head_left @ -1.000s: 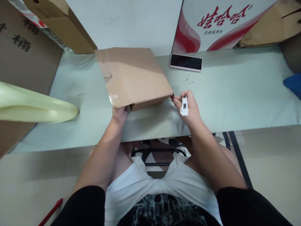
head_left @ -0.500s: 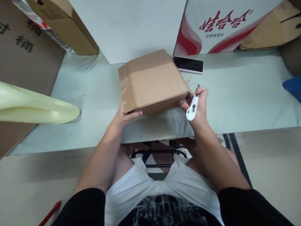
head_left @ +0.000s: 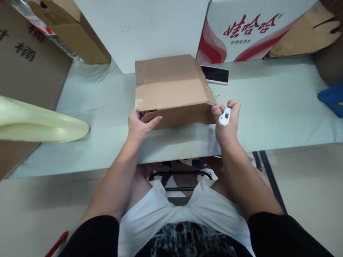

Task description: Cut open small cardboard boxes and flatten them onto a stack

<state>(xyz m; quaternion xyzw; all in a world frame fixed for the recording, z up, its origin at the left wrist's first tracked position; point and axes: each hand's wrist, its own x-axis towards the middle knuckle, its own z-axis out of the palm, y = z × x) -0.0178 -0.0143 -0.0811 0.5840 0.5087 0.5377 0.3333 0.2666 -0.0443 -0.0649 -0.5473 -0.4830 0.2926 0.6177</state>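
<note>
A brown cardboard box [head_left: 177,84] is in the middle of the cloth-covered table, its near side facing me. My left hand [head_left: 140,125] grips its near left corner, thumb along the front face and fingers hidden at the box's end. At the near right corner is my right hand [head_left: 227,119], closed around a white box cutter [head_left: 225,117]. Its thumb and fingertips touch or nearly touch the box's edge. Whether the cutter's blade is out is hidden from this angle.
A phone [head_left: 216,74] lies behind the box's right side. A white carton [head_left: 150,32] and a red-and-white carton [head_left: 241,32] stand at the back. On the left is a pale yellow curved object [head_left: 43,121]; at the right edge, a blue object [head_left: 332,100].
The box has turned slightly and its near left corner has risen. My left thumb now lies on its front face. My right hand has shifted slightly right, with the cutter tipped away.
</note>
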